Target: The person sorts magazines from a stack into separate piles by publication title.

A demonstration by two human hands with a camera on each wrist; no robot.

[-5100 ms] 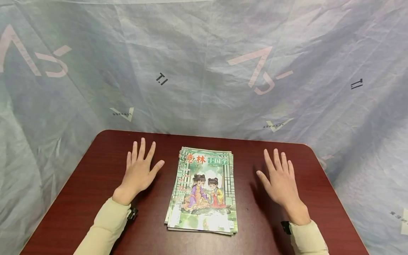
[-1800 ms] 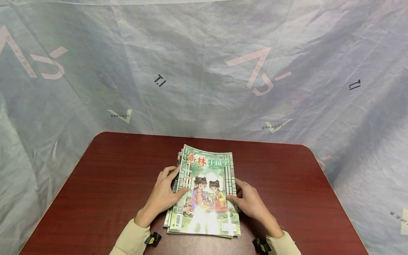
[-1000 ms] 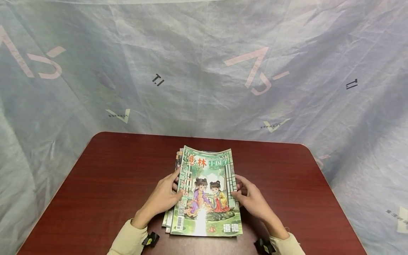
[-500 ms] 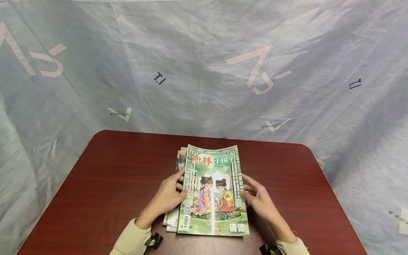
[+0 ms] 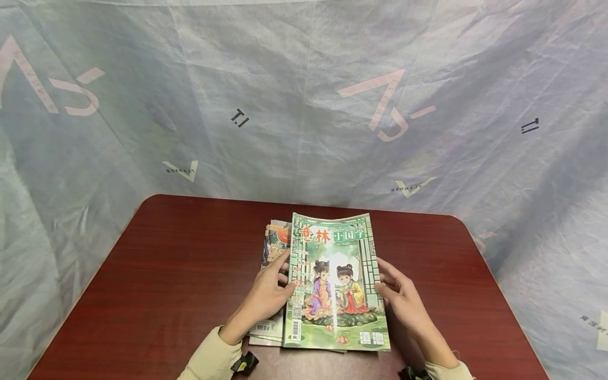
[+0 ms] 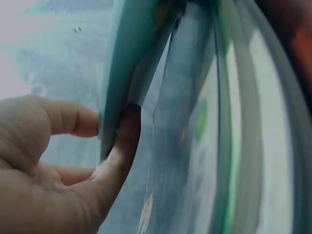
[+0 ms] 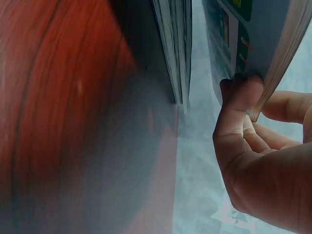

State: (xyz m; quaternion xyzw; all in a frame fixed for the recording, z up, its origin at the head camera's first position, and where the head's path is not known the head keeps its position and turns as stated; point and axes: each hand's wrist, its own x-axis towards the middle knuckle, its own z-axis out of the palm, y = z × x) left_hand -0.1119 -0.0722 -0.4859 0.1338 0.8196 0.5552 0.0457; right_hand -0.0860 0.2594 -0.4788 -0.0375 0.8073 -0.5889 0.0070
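L hand (image 5: 266,293) & R hand (image 5: 404,300) pinch green mag (image 5: 338,287) at opp. sides; prob. light, bendy, slick; best held mid-edge.

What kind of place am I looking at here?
Probably a makeshift indoor booth, though the wider room is hidden: wrinkled grey fabric with printed letters hangs behind and along both sides of a dark red wood-grain table.

Lower magazines (image 5: 276,246) mostly hidden under the green-covered magazine (image 5: 336,287)
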